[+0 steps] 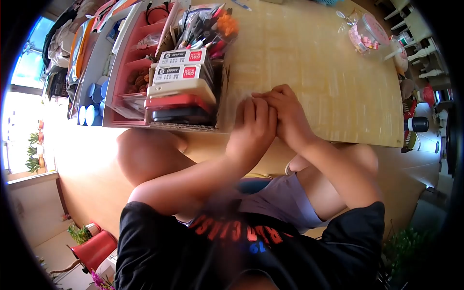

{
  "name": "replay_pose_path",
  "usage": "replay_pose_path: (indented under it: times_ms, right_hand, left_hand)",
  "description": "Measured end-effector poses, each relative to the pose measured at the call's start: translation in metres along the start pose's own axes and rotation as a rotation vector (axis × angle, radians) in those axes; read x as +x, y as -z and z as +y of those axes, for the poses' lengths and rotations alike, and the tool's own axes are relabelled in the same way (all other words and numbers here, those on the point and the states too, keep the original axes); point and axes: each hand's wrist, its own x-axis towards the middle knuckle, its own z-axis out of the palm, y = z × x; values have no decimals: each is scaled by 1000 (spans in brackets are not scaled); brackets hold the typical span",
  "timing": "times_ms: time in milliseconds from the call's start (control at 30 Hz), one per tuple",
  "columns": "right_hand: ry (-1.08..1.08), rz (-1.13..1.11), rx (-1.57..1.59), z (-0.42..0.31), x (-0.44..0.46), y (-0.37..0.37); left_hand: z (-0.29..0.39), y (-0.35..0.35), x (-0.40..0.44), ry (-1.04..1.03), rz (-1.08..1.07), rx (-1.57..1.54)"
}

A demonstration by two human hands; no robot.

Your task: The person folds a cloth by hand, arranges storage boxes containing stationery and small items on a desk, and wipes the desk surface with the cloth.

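Observation:
My left hand (253,126) and my right hand (287,114) meet over the front part of the table, their fingers curled and pressed together. The fingertips are bunched at the far side of the hands. A pale, see-through blur shows beside the left fingers, perhaps clear plastic, too faint to name. Whatever the fingers pinch is hidden. Just left of my hands stands a cardboard box (220,96) with two white deli boxes (181,57), a red case (175,102) and a black case (179,115). Pens (199,29) and an orange fluffy thing (227,23) stick up behind them.
A pink divided tray (126,53) with brown lumpy pieces lies further left, near blue-and-white containers (92,108). At the table's (314,58) far right stands a clear jar with a pink lid (375,26). My legs are under the front edge.

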Motion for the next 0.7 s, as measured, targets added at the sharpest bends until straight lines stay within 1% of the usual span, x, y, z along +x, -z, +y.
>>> replay_pose_path:
  times_ms: [33, 133, 167, 267, 300, 400, 500, 600, 700]
  right_hand:
    - [13, 2, -19, 8, 8, 1]
    - [22, 25, -32, 32, 30, -5]
    - [118, 12, -145, 41, 44, -6]
    - [258, 54, -163, 60, 76, -21]
    - [270, 30, -193, 64, 84, -23]
    - [254, 14, -198, 68, 97, -25]
    - [194, 43, -290, 90, 116, -26]
    - [192, 22, -426, 119, 145, -19]
    - [126, 89, -441, 143, 156, -8]
  left_hand:
    - [0, 0, 7, -1, -62, 54]
    - [1, -14, 29, 86, -74, 61]
    - [3, -18, 33, 100, -180, 68]
    - [-10, -32, 45, 130, -319, 133]
    - [-16, -42, 43, 145, -241, 75]
    - [-20, -42, 34, 131, -108, 50]
    - [-18, -41, 22, 151, -181, -83]
    - [-19, -39, 21, 131, -172, -111]
    - [-21, -34, 21, 96, -121, -116]
